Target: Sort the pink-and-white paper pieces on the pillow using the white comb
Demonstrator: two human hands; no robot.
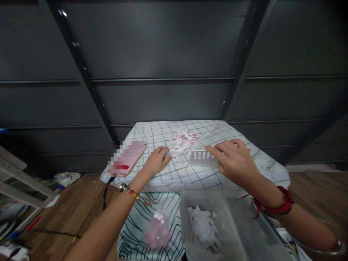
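My left hand [157, 160] rests on the white checked cloth [160, 127], thumb and fingers apart, with nothing in it. Just beyond its fingertips lies a loose heap of small white and pink pieces [186, 139], too small to name. To the right, my right hand [235, 159] is closed over the top edge of a white slotted plastic piece [202, 158], like a small basket or rack. The hand covers much of its right part. A phone [133, 159] in a pink case lies left of my left hand, partly pixelated.
Below the table's front edge stands a translucent plastic bin [212, 195] with white pieces [202, 224] inside. Beside it, a pink bundle [157, 232] lies on striped fabric [130, 232]. A dark panelled wall [163, 101] rises behind the table. A white rack [24, 192] stands far left.
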